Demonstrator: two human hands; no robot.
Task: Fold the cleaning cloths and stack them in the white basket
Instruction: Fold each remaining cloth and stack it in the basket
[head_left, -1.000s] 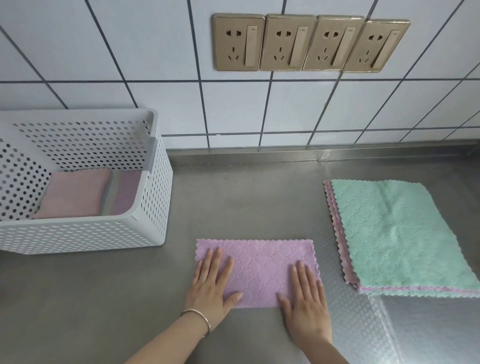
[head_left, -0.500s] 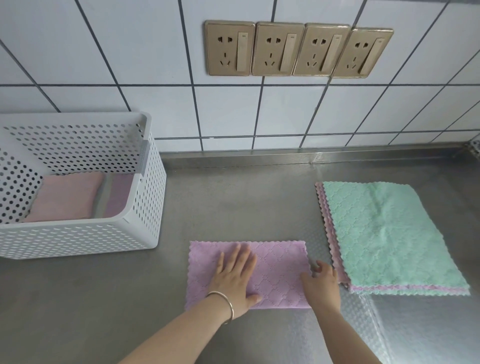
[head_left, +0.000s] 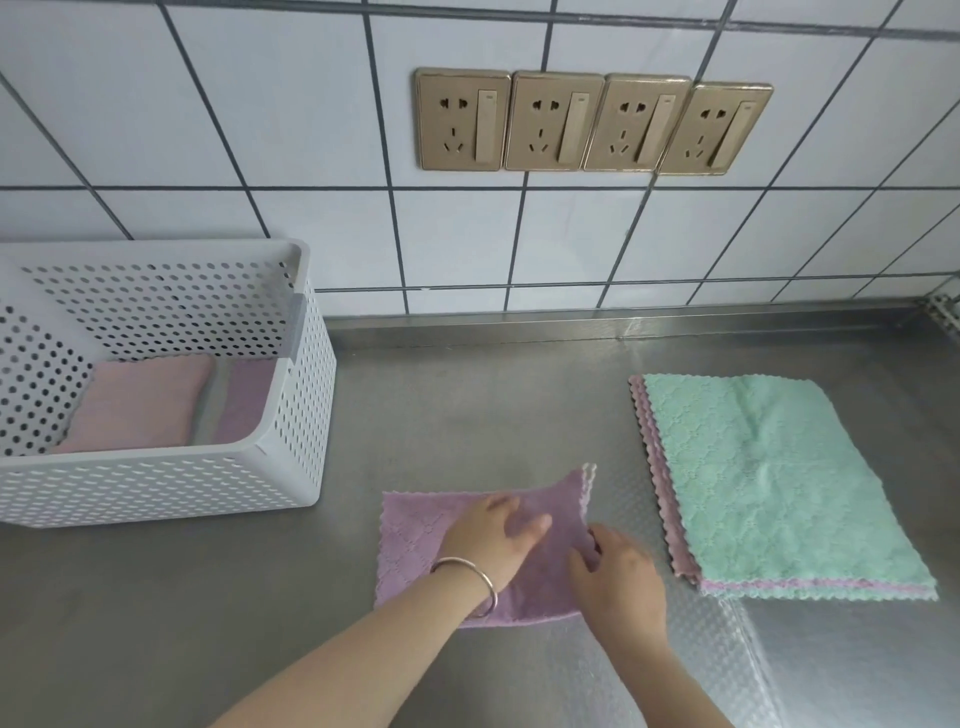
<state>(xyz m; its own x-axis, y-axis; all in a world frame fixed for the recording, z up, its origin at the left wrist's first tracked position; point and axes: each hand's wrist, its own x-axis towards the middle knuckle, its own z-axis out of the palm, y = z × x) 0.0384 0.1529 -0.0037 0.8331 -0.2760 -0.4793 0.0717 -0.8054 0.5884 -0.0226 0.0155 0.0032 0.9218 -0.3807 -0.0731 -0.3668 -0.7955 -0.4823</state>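
Nearest the camera, two bare forearms reach forward over the steel counter (head_left: 467, 405). The left hand (head_left: 491, 540), with a silver bangle (head_left: 470, 577) on its wrist, lies flat on the purple cloth (head_left: 415, 540), its fingers (head_left: 524, 525) straight and close together, pressing the fabric down. Just to its right, the right hand (head_left: 621, 577) curls its fingers round the cloth's right edge and pinches it, so that this side is lifted off the counter and its far right corner stands up. The cloth is already folded into a strip and lies near the front of the counter, between the basket and the pile. To the right, a little apart from the hand, lies a flat pile of unfolded cloths (head_left: 769, 483), a mint green one on top with pink edges showing beneath it. Farther back on the left stands the white basket (head_left: 291, 426), perforated all over, holding folded cloths: a pink cloth (head_left: 140, 402) on top and a purple one beside it. Behind everything rises a white tiled wall (head_left: 208, 130) with four gold sockets (head_left: 592, 122) in a row.
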